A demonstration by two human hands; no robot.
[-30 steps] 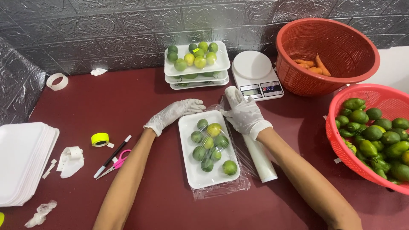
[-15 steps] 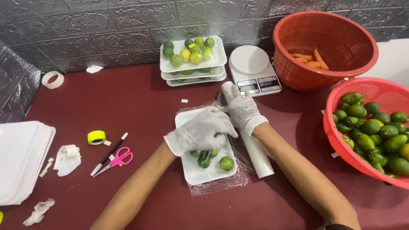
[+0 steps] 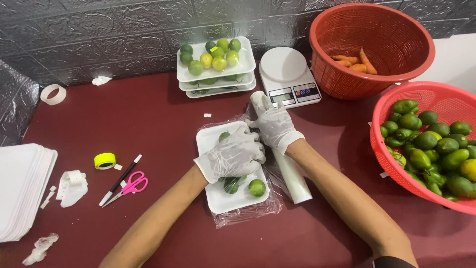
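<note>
Fingers [image 3: 243, 141] of the gloved left hand [image 3: 233, 155] lie spread and flat over the limes [image 3: 250, 187] on a white foam tray [image 3: 218, 198], pressing down through the clear film [image 3: 245, 216] rather than gripping anything. Just right of the tray, the gloved right hand [image 3: 274, 126] is curled around the upper part of the roll of cling film [image 3: 292, 176], holding it against the tabletop [image 3: 148, 114]; the roll runs along the tray's right edge, and its far end pokes out above the hand. Film wrinkles out from under the tray at its near side. Two limes show uncovered at the near end of the tray, and one more peeks out beyond the left hand.

Behind the tray, against the grey wall, stands a stack of trays [image 3: 216, 74] filled with green and yellow limes. Right of that stack, behind the roll, sits a white kitchen scale [image 3: 287, 74]. Further right, an orange basket [image 3: 372, 47] holds a few carrots [image 3: 354, 59], and well to the right of the tray a red basket [image 3: 426, 149] is heaped with green limes. Left of the tray lie pink scissors [image 3: 130, 184], a black pen [image 3: 119, 179] and a yellow tape roll [image 3: 105, 160]. Far left, a pile of empty white trays [image 3: 22, 188] sits at the edge.
</note>
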